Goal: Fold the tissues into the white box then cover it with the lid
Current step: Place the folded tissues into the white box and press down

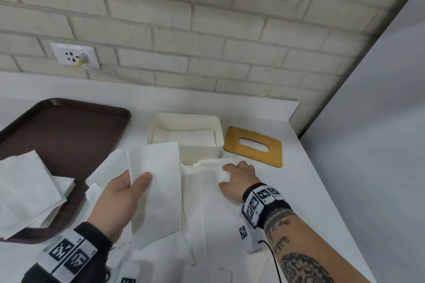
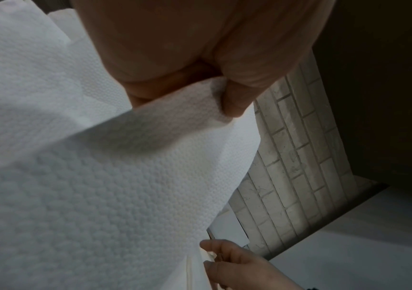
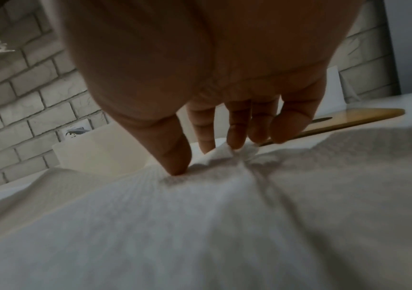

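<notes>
A white open box stands at the back of the counter with folded tissue inside. Its wooden lid with an oval slot lies flat to the right of it. My left hand pinches a folded white tissue between thumb and fingers and holds it up in front of the box; the same tissue fills the left wrist view. My right hand bunches the edge of a flat tissue lying on the counter, thumb and fingertips gathering a small pucker of tissue.
A dark brown tray sits at the left with a stack of unfolded tissues on its near part. More loose tissues cover the counter near me. A brick wall with a socket runs behind; the counter's edge falls away at the right.
</notes>
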`<action>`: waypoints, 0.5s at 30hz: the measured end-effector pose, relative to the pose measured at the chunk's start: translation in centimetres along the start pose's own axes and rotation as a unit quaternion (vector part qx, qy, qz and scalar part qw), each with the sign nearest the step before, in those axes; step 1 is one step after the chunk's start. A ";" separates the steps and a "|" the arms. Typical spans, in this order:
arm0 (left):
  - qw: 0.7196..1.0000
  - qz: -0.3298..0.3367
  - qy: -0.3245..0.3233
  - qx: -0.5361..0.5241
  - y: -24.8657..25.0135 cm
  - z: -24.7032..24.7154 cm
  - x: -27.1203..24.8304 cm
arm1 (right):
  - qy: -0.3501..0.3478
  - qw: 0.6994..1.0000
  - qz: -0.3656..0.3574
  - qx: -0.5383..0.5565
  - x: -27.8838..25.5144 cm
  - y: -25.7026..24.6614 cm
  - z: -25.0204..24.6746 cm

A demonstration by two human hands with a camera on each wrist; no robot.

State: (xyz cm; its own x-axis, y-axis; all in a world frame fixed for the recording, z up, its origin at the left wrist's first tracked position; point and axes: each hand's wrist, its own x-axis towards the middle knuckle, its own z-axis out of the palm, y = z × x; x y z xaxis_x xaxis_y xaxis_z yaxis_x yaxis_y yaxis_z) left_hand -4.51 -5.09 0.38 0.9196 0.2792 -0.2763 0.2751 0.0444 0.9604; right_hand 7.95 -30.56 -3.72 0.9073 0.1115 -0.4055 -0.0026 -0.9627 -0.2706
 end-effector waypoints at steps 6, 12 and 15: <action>1.000 0.003 0.001 -0.004 -0.3 0.0 0.2 | 0.009 1.000 0.004 0.008 0.5 0.2 0.2; 1.000 0.014 -0.014 -0.009 -0.2 -0.3 1.1 | 0.117 0.987 -0.017 0.112 -1.3 0.0 -1.7; 1.000 0.022 -0.005 -0.015 -0.2 -0.6 1.9 | 0.141 0.971 -0.059 0.182 -4.0 -0.5 -3.6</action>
State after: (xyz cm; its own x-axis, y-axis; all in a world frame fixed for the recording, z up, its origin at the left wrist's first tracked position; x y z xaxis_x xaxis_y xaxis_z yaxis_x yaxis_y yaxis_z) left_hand -2.94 -4.02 -0.29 0.9330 0.2727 -0.2348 0.2268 0.0611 0.9720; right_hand 5.86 -31.46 1.19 0.9894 0.0944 -0.1105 0.0071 -0.7908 -0.6120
